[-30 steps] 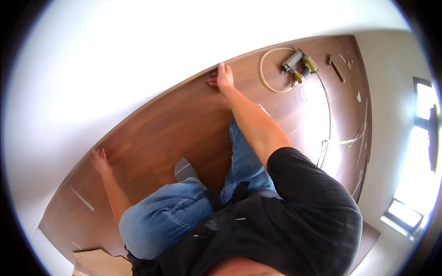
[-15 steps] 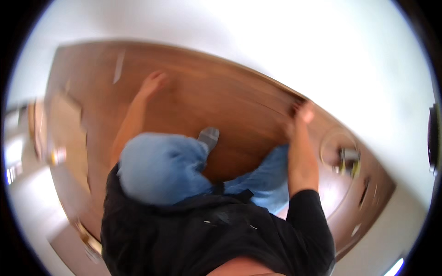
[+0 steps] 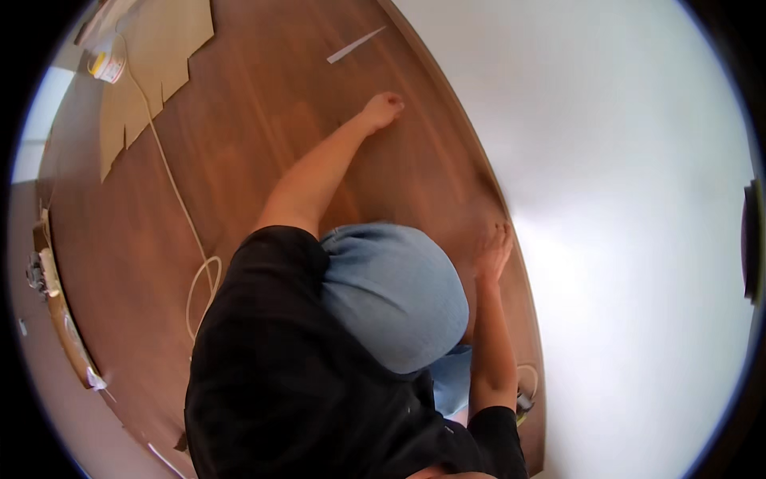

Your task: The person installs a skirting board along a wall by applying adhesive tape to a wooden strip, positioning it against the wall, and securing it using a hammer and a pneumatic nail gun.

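My left hand (image 3: 384,110) is over the brown wood floor (image 3: 263,112), its fingers curled together. Whatever they may hold is hidden. A thin white strip (image 3: 356,45) lies on the boards beyond it. Close by the wall, my right hand (image 3: 495,251) has its fingers stretched out, their tips at the brown skirting board (image 3: 447,88). No object shows in it. Between my arms is my bent knee in blue jeans (image 3: 399,295).
A white wall (image 3: 614,160) rises along the right. Flat cardboard (image 3: 171,48) lies at the far left, with a white and yellow tub (image 3: 108,67) on it. A pale cord (image 3: 171,180) runs across the floor. A partly hidden tool (image 3: 524,403) sits behind my right arm.
The view has swung round, so the wall now fills the right side and the cardboard sits at the far left. My right hand remains by the skirting board, its fingers now plainly stretched out.
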The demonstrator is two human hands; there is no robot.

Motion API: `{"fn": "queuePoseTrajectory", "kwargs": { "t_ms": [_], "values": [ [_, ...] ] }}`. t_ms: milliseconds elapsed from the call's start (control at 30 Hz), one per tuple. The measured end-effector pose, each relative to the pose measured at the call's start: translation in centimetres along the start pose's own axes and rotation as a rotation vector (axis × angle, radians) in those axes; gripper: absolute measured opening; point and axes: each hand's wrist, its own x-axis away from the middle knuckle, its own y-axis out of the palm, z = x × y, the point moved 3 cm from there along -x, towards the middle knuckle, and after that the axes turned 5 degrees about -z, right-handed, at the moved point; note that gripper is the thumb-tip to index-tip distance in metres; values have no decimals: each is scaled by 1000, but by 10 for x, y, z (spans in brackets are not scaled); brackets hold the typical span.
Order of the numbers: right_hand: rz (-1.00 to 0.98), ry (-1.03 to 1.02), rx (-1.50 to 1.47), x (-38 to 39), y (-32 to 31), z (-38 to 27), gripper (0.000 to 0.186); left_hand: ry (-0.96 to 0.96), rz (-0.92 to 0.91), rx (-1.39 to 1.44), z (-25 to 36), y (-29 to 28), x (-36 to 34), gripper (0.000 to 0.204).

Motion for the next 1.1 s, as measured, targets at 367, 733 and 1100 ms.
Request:
{"fn": "queuePoseTrajectory", "kwargs": {
  "t_ms": [367, 733, 1100],
  "values": [
    [-184, 111, 262, -113, 28, -82, 64, 100, 383, 228, 55, -86, -213, 56],
    [-183, 197, 288, -122, 38, -89, 76, 184, 500, 148, 83, -135, -321, 67],
    [-139, 223, 298, -143, 45, -89, 69, 46, 493, 77, 80, -152, -314, 65]
  ]
}}
